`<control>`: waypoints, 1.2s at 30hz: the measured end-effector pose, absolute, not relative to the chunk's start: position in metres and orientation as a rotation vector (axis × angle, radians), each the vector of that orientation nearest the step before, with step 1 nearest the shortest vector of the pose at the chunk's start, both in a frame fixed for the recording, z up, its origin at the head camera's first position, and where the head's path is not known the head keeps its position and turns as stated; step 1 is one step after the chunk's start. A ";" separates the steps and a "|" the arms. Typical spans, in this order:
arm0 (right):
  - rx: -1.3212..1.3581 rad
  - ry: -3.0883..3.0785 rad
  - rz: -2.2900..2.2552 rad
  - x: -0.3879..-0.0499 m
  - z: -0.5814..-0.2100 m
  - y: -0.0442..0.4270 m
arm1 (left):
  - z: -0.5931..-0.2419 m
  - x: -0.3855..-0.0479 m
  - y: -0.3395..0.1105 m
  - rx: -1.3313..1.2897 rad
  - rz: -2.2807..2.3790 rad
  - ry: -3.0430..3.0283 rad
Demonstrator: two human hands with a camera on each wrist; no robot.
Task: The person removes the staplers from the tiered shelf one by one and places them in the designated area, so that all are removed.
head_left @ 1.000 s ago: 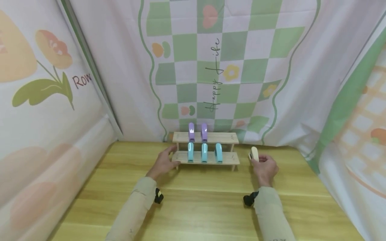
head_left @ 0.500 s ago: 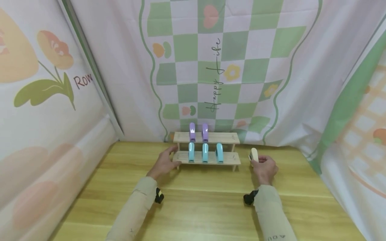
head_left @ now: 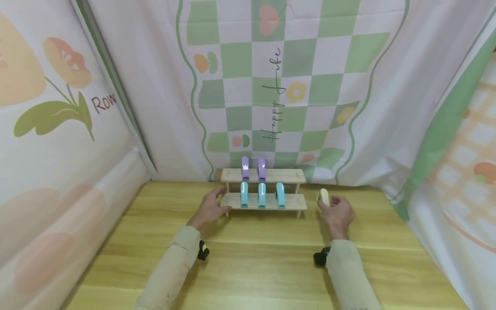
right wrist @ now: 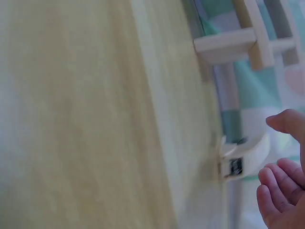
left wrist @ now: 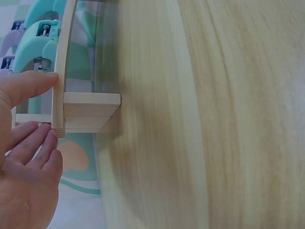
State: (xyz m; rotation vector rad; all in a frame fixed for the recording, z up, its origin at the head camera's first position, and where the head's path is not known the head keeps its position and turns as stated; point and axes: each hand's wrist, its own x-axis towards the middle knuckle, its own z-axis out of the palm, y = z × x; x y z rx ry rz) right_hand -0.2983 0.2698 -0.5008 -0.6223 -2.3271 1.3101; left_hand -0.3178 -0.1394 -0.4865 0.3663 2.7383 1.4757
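In the head view, my left hand (head_left: 209, 209) holds the left end of a two-step wooden rack (head_left: 290, 201). The left wrist view shows the thumb on the board's edge and the fingers at its end. My right hand (head_left: 338, 214) is around a cream mini stapler (head_left: 324, 196) to the right of the rack. In the right wrist view that stapler (right wrist: 245, 160) stands on the table, between the spread thumb and fingers, with a gap visible at the thumb. Three light-blue staplers (head_left: 261, 196) stand on the lower step. Two purple staplers (head_left: 245, 168) stand on the upper one.
The rack stands near the back edge of a wood-grain table (head_left: 255, 267). A checked curtain (head_left: 267, 94) hangs right behind it. Printed cloth (head_left: 69, 172) closes off the left side, and more cloth (head_left: 449, 185) hangs at the right.
My right thumb has shifted slightly left, from the front of the cream stapler toward its left side. My left hand keeps its place on the rack. The head view has shifted a little.
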 end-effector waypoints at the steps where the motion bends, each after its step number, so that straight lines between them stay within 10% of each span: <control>1: -0.582 -2.319 1.297 -0.298 -0.498 0.267 | -0.486 -0.318 -0.140 0.367 1.473 2.742; 36: -0.071 -2.228 1.467 -0.363 -0.436 0.091 | -0.488 -0.326 -0.142 0.446 1.508 2.724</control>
